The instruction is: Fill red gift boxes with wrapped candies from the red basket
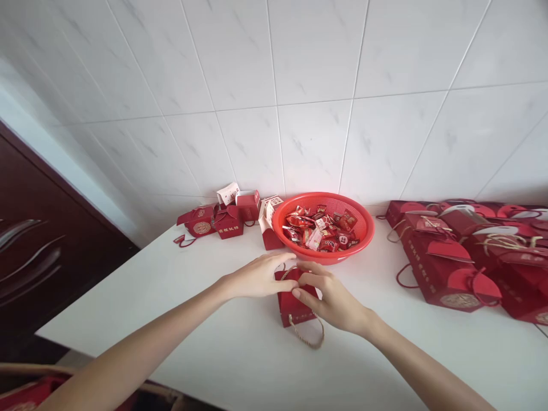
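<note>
A small red gift box stands on the white table in front of me, a twisted cord handle hanging down its near side. My left hand reaches over its top from the left, thumb and fingers closed on the upper edge. From the right, my right hand has its thumb and fingers at the same top edge, close to my left thumb. Both hands hide most of the box's top, so its flaps barely show.
Right behind the box is a red plastic basket with wrapped sweets. Several small red boxes sit at the back left. Rows of larger red boxes line the right. A tiled wall closes off the white table.
</note>
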{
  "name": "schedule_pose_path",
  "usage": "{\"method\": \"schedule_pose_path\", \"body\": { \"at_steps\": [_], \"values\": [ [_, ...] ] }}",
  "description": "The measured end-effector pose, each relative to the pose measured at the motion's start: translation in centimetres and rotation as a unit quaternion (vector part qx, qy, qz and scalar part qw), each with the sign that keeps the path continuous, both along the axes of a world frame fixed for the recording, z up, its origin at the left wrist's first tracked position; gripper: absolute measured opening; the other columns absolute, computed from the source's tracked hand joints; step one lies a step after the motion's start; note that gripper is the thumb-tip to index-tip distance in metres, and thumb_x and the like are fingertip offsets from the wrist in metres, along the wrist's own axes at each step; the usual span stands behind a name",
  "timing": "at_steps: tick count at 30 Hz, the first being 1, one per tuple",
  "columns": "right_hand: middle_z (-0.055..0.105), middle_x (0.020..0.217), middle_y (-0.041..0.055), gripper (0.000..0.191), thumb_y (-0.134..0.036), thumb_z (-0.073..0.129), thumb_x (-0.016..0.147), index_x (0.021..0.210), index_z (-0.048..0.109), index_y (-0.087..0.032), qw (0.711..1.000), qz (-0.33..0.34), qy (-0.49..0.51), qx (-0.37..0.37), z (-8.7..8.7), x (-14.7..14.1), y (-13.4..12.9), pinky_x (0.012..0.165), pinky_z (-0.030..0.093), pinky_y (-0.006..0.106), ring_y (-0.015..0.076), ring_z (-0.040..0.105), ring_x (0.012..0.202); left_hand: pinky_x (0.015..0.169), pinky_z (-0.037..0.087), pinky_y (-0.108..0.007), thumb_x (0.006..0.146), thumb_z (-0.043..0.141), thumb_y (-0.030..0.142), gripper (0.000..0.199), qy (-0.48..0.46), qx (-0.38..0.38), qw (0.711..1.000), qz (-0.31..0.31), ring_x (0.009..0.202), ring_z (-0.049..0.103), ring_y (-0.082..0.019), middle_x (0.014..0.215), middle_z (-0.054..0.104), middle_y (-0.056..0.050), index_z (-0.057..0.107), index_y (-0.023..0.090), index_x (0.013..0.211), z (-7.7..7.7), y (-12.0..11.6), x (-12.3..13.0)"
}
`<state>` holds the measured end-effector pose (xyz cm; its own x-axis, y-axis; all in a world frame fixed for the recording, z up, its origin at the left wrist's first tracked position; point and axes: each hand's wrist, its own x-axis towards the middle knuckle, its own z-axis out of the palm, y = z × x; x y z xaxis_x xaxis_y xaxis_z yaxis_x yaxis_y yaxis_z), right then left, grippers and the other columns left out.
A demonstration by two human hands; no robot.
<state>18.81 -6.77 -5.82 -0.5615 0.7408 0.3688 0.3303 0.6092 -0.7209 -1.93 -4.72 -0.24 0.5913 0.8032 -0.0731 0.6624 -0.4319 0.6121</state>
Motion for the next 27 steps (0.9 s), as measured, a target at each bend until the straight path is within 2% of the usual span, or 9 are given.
{"method": "schedule_pose_path", "body": {
  "at_steps": [3, 6, 10, 13, 15, 21, 24, 27],
  "values": [
    [0.069, 0.113, 0.0103, 0.022, -0.030, 0.058, 0.098, 0.085, 0.072, -0.019, 0.999, 0.009, 0.040, -0.026, 0.0, -0.1, 0.6, 0.089, 0.053, 0.035, 0.0226, 0.064, 0.106, 0.101, 0.047, -0.033, 0.089, 0.062, 0.035, 0.043, -0.032, -0.014, 0.999, -0.021, 0.121, 0.059, -0.024, 0.134, 0.065, -0.006, 0.062, 0.024, 0.131, -0.4, 0.6, -0.1],
    [0.068, 0.117, 0.0103, 0.017, -0.030, 0.061, 0.096, 0.097, 0.076, -0.021, 0.999, 0.031, 0.024, -0.036, 0.0, 0.2, 1.0, 0.093, 0.051, 0.037, 0.0232, 0.063, 0.110, 0.095, 0.050, -0.033, 0.091, 0.057, 0.036, 0.038, -0.054, -0.048, 0.997, 0.000, 0.110, 0.063, -0.023, 0.125, 0.069, -0.007, 0.064, 0.022, 0.126, -0.8, 0.9, -0.3],
    [0.060, 0.129, 0.0120, 0.022, -0.033, 0.068, 0.092, 0.110, 0.076, -0.023, 0.998, 0.039, -0.045, -0.015, 0.2, 0.4, 1.1, 0.101, 0.048, 0.040, 0.0262, 0.056, 0.121, 0.082, 0.051, -0.031, 0.088, 0.054, 0.031, 0.023, -0.036, -0.044, 0.998, 0.024, 0.094, 0.063, -0.021, 0.103, 0.070, -0.006, 0.070, 0.019, 0.098, -1.4, 1.2, -0.5],
    [0.058, 0.127, 0.0119, 0.029, -0.035, 0.073, 0.087, 0.115, 0.074, -0.025, 0.994, 0.051, -0.097, 0.008, 0.4, 0.1, 1.1, 0.102, 0.047, 0.041, 0.0267, 0.055, 0.121, 0.073, 0.050, -0.028, 0.085, 0.051, 0.027, 0.017, -0.013, -0.050, 0.999, 0.014, 0.086, 0.060, -0.020, 0.087, 0.064, -0.004, 0.064, 0.019, 0.078, -2.0, 1.6, -0.6],
    [0.058, 0.123, 0.0121, 0.034, -0.041, 0.075, 0.086, 0.116, 0.073, -0.025, 0.990, 0.048, -0.126, 0.029, 0.6, -0.1, 1.0, 0.100, 0.047, 0.042, 0.0274, 0.055, 0.118, 0.068, 0.049, -0.027, 0.087, 0.050, 0.030, 0.020, -0.001, -0.060, 0.998, 0.020, 0.080, 0.058, -0.019, 0.081, 0.061, -0.004, 0.058, 0.019, 0.072, -2.4, 2.0, -0.7],
    [0.061, 0.119, 0.0155, 0.044, -0.055, 0.066, 0.089, 0.116, 0.070, -0.020, 0.976, -0.008, -0.197, 0.092, 1.3, 0.0, 0.6, 0.091, 0.049, 0.042, 0.0297, 0.059, 0.109, 0.056, 0.043, -0.027, 0.091, 0.050, 0.051, 0.039, 0.021, -0.073, 0.996, 0.039, 0.065, 0.053, -0.016, 0.082, 0.059, -0.004, 0.054, 0.018, 0.070, -2.9, 2.8, -0.7],
    [0.063, 0.113, 0.0137, 0.045, -0.058, 0.060, 0.092, 0.113, 0.069, -0.019, 0.969, -0.026, -0.224, 0.102, 2.0, 0.1, 0.3, 0.081, 0.050, 0.038, 0.0265, 0.063, 0.096, 0.059, 0.044, -0.028, 0.091, 0.051, 0.050, 0.040, 0.014, -0.089, 0.995, 0.032, 0.066, 0.054, -0.017, 0.073, 0.055, -0.002, 0.051, 0.019, 0.066, -2.9, 3.2, -0.5],
    [0.065, 0.105, 0.0108, 0.040, -0.054, 0.049, 0.099, 0.110, 0.068, -0.020, 0.966, -0.058, -0.239, 0.082, 2.8, 0.2, 0.2, 0.068, 0.046, 0.030, 0.0223, 0.064, 0.084, 0.068, 0.047, -0.030, 0.089, 0.056, 0.044, 0.032, 0.003, -0.127, 0.992, 0.005, 0.075, 0.059, -0.020, 0.074, 0.060, -0.002, 0.057, 0.018, 0.070, -2.5, 3.5, -0.6]
  ]
}}
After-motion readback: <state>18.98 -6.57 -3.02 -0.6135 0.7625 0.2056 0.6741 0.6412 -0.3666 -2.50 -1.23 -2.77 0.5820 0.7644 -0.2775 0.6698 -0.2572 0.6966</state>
